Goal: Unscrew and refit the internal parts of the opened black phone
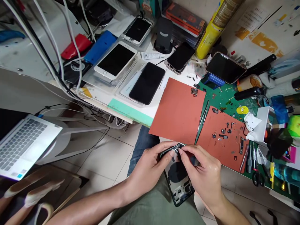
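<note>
Above my lap, a dark phone frame [179,179] with its inside bare is tilted, its upper end between my two hands. My left hand [157,159] grips the upper left edge, thumb pressed on the inner face beside the camera area. My right hand [202,164] is closed in a pinch at the upper right corner; whatever small part may be between its fingertips is too small to make out. Just beyond lies an orange-brown mat [179,109]. Tweezers [202,120] rest between it and a second mat [207,145] with several small phone parts [223,136].
Several phones lie at the back, among them a white-framed phone [116,59] and a black phone [147,82]. Scissors [258,178] and screwdrivers [250,159] lie at the right edge. A yellow spray can [211,34] stands behind. A laptop [25,147] is at the left.
</note>
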A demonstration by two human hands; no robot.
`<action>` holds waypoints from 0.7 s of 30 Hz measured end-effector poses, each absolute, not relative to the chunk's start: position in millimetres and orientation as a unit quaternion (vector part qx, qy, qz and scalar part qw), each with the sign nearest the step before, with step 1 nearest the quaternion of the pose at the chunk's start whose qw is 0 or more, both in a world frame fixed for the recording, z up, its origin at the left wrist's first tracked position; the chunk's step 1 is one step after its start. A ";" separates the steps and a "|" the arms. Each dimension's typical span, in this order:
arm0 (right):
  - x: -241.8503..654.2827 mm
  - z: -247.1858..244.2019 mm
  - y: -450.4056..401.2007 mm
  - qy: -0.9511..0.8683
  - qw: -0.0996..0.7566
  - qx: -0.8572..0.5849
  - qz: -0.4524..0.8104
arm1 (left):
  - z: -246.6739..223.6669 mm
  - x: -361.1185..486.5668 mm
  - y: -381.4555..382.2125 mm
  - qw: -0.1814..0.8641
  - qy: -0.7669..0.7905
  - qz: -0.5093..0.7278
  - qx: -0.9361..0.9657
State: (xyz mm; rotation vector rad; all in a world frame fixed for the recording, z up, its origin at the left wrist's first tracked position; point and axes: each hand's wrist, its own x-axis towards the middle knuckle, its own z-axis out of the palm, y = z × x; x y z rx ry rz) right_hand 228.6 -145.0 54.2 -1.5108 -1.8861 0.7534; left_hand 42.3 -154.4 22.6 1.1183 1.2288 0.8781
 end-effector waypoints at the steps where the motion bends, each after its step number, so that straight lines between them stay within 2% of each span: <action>1: 228.1 54.2 -145.1 -0.712 0.301 -0.568 0.283 | 22.5 42.8 -154.3 0.590 0.530 0.378 0.478; 21: 225.3 53.2 -149.9 -0.709 0.323 -0.567 0.269 | 28.1 46.5 -153.4 0.591 0.575 0.343 0.450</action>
